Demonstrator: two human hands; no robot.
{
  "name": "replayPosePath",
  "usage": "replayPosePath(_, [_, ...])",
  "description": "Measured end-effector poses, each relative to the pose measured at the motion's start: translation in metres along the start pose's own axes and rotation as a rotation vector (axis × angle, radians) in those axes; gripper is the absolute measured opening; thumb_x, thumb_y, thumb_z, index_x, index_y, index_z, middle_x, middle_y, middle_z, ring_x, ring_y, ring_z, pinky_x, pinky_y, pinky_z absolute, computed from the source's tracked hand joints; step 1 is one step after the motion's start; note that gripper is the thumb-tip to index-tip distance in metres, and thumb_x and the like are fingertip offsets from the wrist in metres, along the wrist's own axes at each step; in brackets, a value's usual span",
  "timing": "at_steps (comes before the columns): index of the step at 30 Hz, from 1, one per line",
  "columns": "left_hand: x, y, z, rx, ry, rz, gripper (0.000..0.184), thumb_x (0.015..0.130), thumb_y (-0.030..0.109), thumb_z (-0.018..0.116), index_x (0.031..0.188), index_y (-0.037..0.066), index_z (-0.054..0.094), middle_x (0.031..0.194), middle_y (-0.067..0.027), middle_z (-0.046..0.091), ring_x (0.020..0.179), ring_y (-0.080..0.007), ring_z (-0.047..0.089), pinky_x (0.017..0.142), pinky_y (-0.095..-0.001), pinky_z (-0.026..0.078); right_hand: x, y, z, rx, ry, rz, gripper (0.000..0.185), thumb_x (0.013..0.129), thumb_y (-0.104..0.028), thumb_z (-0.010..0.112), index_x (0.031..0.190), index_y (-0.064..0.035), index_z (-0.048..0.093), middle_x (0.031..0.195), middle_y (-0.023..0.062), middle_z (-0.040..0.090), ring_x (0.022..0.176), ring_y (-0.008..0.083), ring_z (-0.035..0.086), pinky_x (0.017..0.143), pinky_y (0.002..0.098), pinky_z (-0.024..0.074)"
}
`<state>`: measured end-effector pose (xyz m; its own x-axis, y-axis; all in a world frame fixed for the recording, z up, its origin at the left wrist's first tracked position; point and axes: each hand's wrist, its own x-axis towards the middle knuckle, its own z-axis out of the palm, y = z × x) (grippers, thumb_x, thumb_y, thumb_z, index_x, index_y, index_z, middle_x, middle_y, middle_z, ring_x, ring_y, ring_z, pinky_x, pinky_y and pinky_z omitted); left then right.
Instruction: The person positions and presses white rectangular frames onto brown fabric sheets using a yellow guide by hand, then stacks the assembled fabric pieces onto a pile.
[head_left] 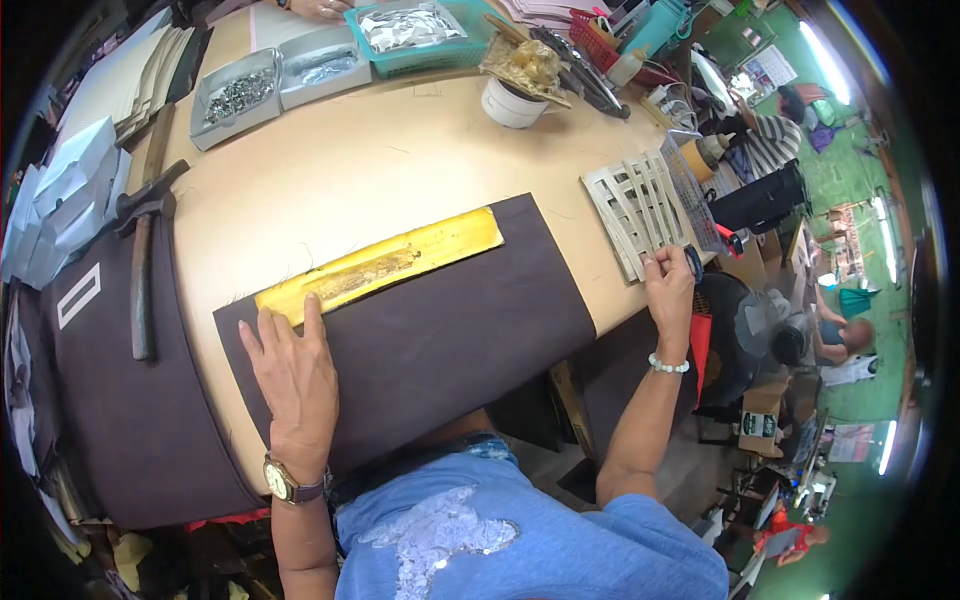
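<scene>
A dark fabric panel (450, 330) lies on the tan table (400, 155) and hangs over its front edge. Along the panel's far edge rests a long yellow strip (450, 240) with a brown, worn patch. My left hand (292, 370) has its fingers spread, the fingertips on the strip's left end and the fabric beside it. At the right, my right hand (669, 285) pinches the near edge of a stack of pale slotted pieces (640, 205). A dark round object (693, 262) is beside those fingers.
Hammers (144, 260) lie on more dark fabric (120, 400) at the left. Boxes of metal parts (236, 105), a teal basket (420, 62) and a white tub (512, 104) line the far side. A wire basket (690, 190) stands right. People are in the background.
</scene>
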<state>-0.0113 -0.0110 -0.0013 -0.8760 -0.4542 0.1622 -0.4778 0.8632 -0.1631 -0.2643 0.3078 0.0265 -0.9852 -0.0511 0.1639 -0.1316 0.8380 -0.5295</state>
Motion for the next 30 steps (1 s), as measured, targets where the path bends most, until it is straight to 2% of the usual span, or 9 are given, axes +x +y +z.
replayPosePath(3, [0.0,-0.001,-0.001,-0.011,-0.008,-0.005,0.036,0.091,0.016,0.052,0.126,0.007,0.054,0.095,-0.0179,0.055,0.105,-0.0333,0.05,0.1,-0.0533,0.034,0.01,0.0,0.006,-0.281,0.3,-0.379,0.022,0.082,-0.013,0.062,0.096,0.004,0.06,0.091,0.0202,0.062,0.086,0.0346,0.06,0.079,0.0423,0.0459])
replayPosePath(6, [0.001,0.0,-0.002,-0.023,-0.025,-0.01,0.036,0.091,0.015,0.052,0.126,0.007,0.054,0.096,-0.0182,0.055,0.106,-0.0336,0.05,0.1,-0.0535,0.035,0.039,-0.028,0.016,-0.234,0.228,-0.402,0.028,0.083,-0.02,0.061,0.1,0.0025,0.064,0.1,0.021,0.06,0.095,0.037,0.058,0.086,0.0441,0.0438])
replayPosePath(9, [0.0,0.0,0.0,-0.016,-0.011,-0.012,0.037,0.09,0.015,0.053,0.127,0.007,0.054,0.097,-0.0188,0.055,0.107,-0.0341,0.05,0.099,-0.0537,0.035,0.078,-0.038,0.051,-0.211,0.156,-0.46,0.03,0.083,-0.023,0.061,0.1,0.0012,0.066,0.098,0.0209,0.061,0.094,0.0359,0.059,0.083,0.0434,0.0457])
replayPosePath(15, [-0.002,0.003,0.001,-0.054,0.044,-0.034,0.043,0.081,0.006,0.056,0.124,0.006,0.057,0.097,-0.0216,0.056,0.112,-0.0357,0.048,0.1,-0.0539,0.036,0.092,-0.052,0.083,-0.425,0.107,-0.359,0.025,0.08,-0.023,0.065,0.089,0.0001,0.068,0.095,0.0188,0.062,0.089,0.0326,0.061,0.079,0.0428,0.0487])
replayPosePath(18, [-0.002,0.003,0.001,-0.065,0.017,-0.03,0.043,0.081,0.006,0.055,0.125,0.006,0.057,0.098,-0.022,0.055,0.113,-0.036,0.048,0.1,-0.054,0.036,0.096,-0.05,0.081,-0.328,0.146,-0.349,0.019,0.078,-0.019,0.068,0.08,0.0001,0.067,0.088,0.0165,0.064,0.083,0.0318,0.063,0.076,0.0409,0.0494])
replayPosePath(21, [-0.001,0.002,0.0,-0.067,0.007,-0.034,0.043,0.082,0.006,0.055,0.125,0.006,0.056,0.098,-0.0221,0.055,0.113,-0.036,0.048,0.1,-0.0538,0.036,0.104,-0.054,0.073,-0.137,-0.05,-0.201,0.014,0.077,-0.014,0.067,0.079,0.0,0.065,0.082,0.0165,0.065,0.078,0.0315,0.063,0.073,0.0396,0.0494])
replayPosePath(24, [-0.002,0.003,-0.001,-0.063,0.001,-0.038,0.043,0.082,0.005,0.055,0.125,0.006,0.056,0.099,-0.0223,0.055,0.113,-0.036,0.048,0.1,-0.0535,0.036,0.117,-0.043,0.075,-0.08,-0.059,-0.293,0.016,0.079,-0.016,0.065,0.08,0.0004,0.064,0.077,0.0167,0.065,0.072,0.0269,0.063,0.069,0.0367,0.048])
replayPosePath(27, [-0.002,0.004,-0.002,-0.059,0.005,-0.033,0.043,0.082,0.005,0.055,0.124,0.006,0.056,0.1,-0.0222,0.055,0.113,-0.0358,0.048,0.1,-0.0532,0.036,0.126,-0.044,0.058,0.066,-0.25,-0.278,0.021,0.082,-0.018,0.063,0.079,0.0021,0.063,0.073,0.0151,0.063,0.068,0.0212,0.059,0.066,0.0339,0.0461])
replayPosePath(30, [-0.001,0.003,0.0,-0.078,0.004,-0.034,0.043,0.081,0.005,0.055,0.124,0.005,0.056,0.1,-0.0222,0.056,0.113,-0.0357,0.048,0.101,-0.0531,0.035,0.135,-0.038,0.059,0.1,-0.248,-0.323,0.028,0.083,-0.025,0.064,0.079,0.0028,0.062,0.067,0.0094,0.06,0.064,0.0173,0.054,0.064,0.0321,0.0441])
